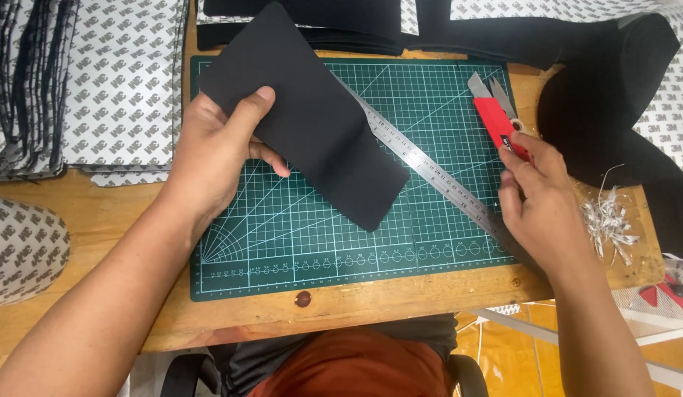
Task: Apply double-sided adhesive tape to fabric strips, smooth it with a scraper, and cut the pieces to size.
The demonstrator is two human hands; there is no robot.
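My left hand (213, 151) grips a long black rectangular sheet (308, 117) with rounded corners, thumb on top, holding it slantwise over a green cutting mat (297, 250). My right hand (544, 202) holds small red-handled snips (496, 117) at the mat's right edge, their grey blades apart and pointing away from me. A steel ruler (430, 169) lies diagonally on the mat, partly under the black sheet, its near end by my right hand.
Stacks of printed white backing sheets (113, 81) lie at the left, with another curved piece (22, 250) at the near left. Black material (606, 95) is piled along the back and right. White paper shreds (606, 220) lie on the wooden table (113, 213).
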